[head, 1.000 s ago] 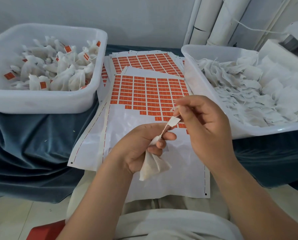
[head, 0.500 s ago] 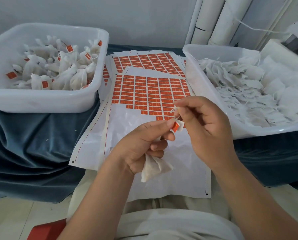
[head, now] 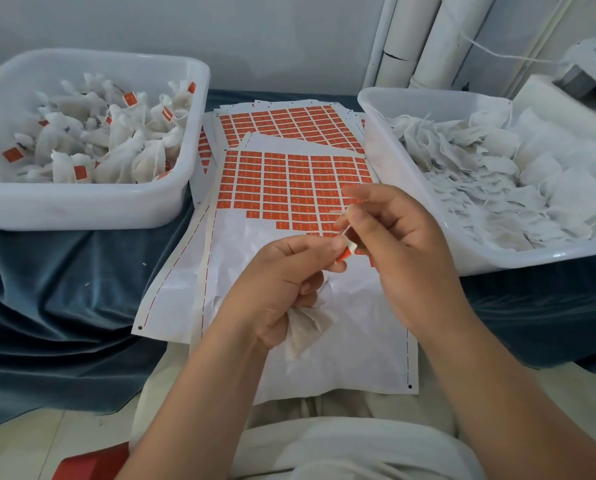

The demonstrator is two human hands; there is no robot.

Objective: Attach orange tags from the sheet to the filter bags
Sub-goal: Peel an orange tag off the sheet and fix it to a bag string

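Folding is what has changed in the head view: a second ago the orange tag [head: 345, 252] stood open with its pale back showing, half a second ago its orange face had begun to turn in, and now it is doubled over the string [head: 347, 231] above the middle of the sheet [head: 296, 188]. The left hand [head: 282, 282] pinches the folded tag between thumb and forefinger, while its lower fingers curl round the filter bag [head: 307, 329], which hangs below the palm, clear of the sheet. The right hand [head: 404, 251] has lifted a little and is blurred; its thumb and forefinger seem to nip the string's upper end, holding it taut, with the other fingers loosely bent. I judge this tag is nearly fixed, needing only a firm press before the bag can join the tagged bags in the left tub [head: 82, 209] at the desk's left edge. Untagged bags fill the right tub [head: 376, 140] at the right edge. The sheet lies between the tubs and hangs over the desk's near edge, its lower rows already stripped, with many tags left above. A second sheet [head: 282, 121] lies behind it. Each tag carries small pale print, too fine to read, and no brand or other writing can be made out.
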